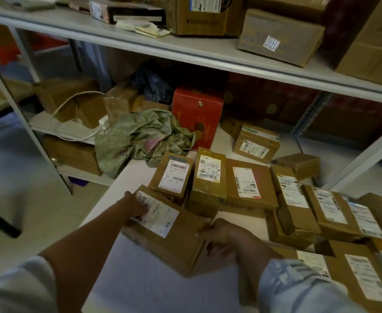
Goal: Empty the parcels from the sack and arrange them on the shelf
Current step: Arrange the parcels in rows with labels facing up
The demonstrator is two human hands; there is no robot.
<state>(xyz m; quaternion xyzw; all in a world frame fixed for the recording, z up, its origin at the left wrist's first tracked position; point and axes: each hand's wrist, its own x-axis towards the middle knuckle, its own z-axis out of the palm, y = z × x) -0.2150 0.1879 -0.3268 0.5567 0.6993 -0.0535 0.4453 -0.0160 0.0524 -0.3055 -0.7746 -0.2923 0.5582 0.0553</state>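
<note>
A pale shelf is carrying many brown cardboard parcels with white labels, lying side by side in a rough row. A crumpled green sack is lying at its back left, beside an upright red box. An upper shelf is bearing bigger cartons.

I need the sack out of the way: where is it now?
In the head view the green sack lies crumpled left of centre on the shelf, beside the red box and behind the parcels.
</note>
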